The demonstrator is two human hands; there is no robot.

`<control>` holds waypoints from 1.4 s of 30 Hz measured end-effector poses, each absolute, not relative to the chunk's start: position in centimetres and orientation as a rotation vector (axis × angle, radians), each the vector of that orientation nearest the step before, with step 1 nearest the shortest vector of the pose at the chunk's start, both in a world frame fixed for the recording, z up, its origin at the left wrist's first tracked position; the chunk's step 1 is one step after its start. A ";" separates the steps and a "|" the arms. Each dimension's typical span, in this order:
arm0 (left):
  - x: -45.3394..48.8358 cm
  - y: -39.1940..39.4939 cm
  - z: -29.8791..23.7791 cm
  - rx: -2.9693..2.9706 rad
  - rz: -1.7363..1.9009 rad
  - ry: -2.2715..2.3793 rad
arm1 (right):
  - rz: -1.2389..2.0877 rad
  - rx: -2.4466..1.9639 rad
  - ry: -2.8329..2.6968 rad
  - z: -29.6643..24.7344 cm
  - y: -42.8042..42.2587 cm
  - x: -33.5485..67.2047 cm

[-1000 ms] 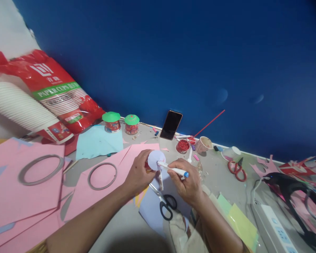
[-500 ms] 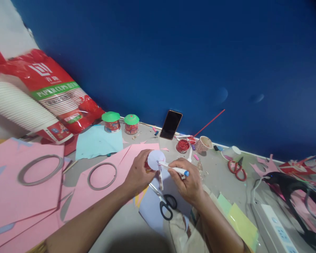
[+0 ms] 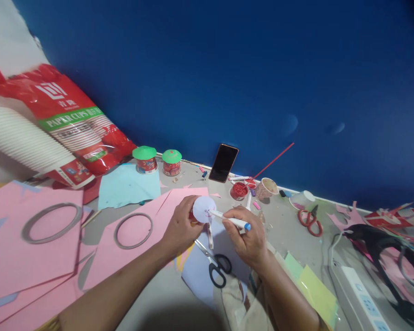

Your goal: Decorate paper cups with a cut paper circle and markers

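My left hand (image 3: 180,226) is wrapped round a small red cup-like piece topped by a pale lavender paper disc (image 3: 203,208); most of the piece below the disc is hidden. My right hand (image 3: 249,240) grips a white marker (image 3: 235,221) with a blue end, its tip at the disc's right part, where a few thin drawn lines show. Under the hands, another white pen (image 3: 210,235) lies on a lavender sheet (image 3: 200,280). Black-handled scissors (image 3: 216,270) rest there too, nearest my right wrist.
Two green-topped cups (image 3: 172,163) stand at the back, left of a leaning phone (image 3: 224,162). Paper cups in a red bag (image 3: 76,124), pink sheets (image 3: 51,266) and grey rings (image 3: 134,231) fill the left. Red-handled scissors (image 3: 309,222) and a power strip (image 3: 362,299) lie right.
My right hand and the marker have shifted slightly to the right across the disc. More fine lines show near the tip. My left hand keeps its hold in nearly the same place.
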State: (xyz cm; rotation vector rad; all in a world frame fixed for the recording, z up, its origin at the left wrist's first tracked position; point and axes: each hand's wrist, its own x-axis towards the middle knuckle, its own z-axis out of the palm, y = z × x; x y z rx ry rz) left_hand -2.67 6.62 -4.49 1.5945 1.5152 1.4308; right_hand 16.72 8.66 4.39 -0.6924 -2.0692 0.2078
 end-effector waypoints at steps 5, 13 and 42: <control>-2.6 6.6 -4.4 1.624 1.431 1.528 | 0.209 -0.717 -2.056 4.4 8.5 16.6; -2.6 6.5 -4.3 1.637 1.437 1.515 | 0.228 -0.709 -2.096 4.2 8.5 16.5; -2.6 6.4 -4.5 1.641 1.451 1.498 | 0.253 -0.664 -2.110 4.1 8.4 16.5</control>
